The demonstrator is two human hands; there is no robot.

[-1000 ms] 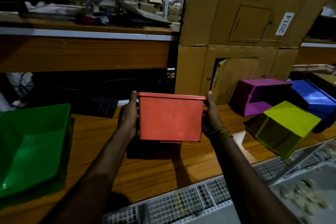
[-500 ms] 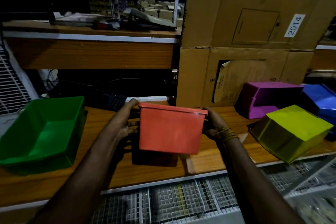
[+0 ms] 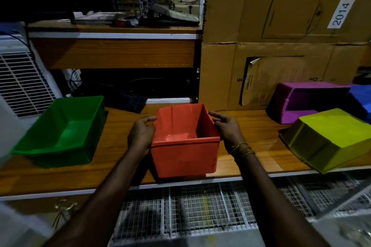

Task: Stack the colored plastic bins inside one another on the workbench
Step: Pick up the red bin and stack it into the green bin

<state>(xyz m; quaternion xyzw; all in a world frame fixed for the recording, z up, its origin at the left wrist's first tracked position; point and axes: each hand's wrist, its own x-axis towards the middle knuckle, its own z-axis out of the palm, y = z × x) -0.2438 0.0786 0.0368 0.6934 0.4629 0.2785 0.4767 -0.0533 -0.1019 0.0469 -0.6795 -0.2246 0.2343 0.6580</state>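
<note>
Your left hand [image 3: 141,133] and right hand [image 3: 227,129] grip the orange bin [image 3: 183,142] by its side walls at the workbench [image 3: 241,158] front edge — keep it level, mouth up, then carry it toward the green bin [image 3: 60,130] at the left end.

1 head-worn view looks forward and down, close over the workbench [image 3: 251,158].

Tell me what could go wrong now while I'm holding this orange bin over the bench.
The orange bin hangs near the workbench front edge; a slip from the left hand or right hand might drop it onto the wire racks below. The yellow bin lies tipped at the edge and could slide off. Carrying orange to the green bin may jam if misaligned.
</note>
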